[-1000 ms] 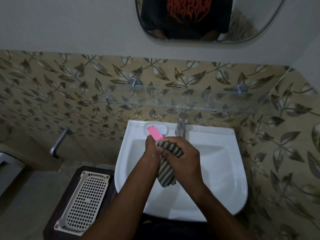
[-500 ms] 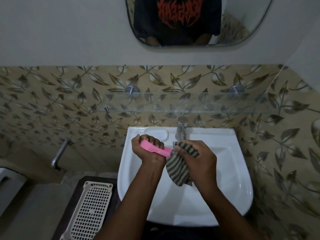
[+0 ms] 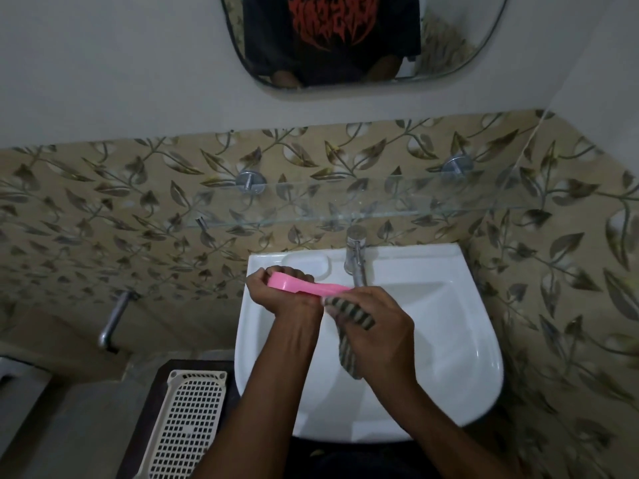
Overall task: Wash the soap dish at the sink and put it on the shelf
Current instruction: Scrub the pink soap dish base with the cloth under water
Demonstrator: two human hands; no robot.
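Our left hand [image 3: 276, 299] grips the pink soap dish [image 3: 304, 288] over the sink [image 3: 466, 357], near its back edge. Right hand [image 3: 377, 330] squeezes a striped cloth [image 3: 349, 340] vs. the dish.

Tap [image 3: 356, 261] is sitting at 12 o'clock of the sink [image 3: 449, 340], shelf [image 3: 380, 202] hanging above it. Basket [image 3: 186, 426] is lying at 8 o'clock of the sink.

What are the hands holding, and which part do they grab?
The left hand grips the pink soap dish by its left end. The right hand pinches a striped cloth by its top.
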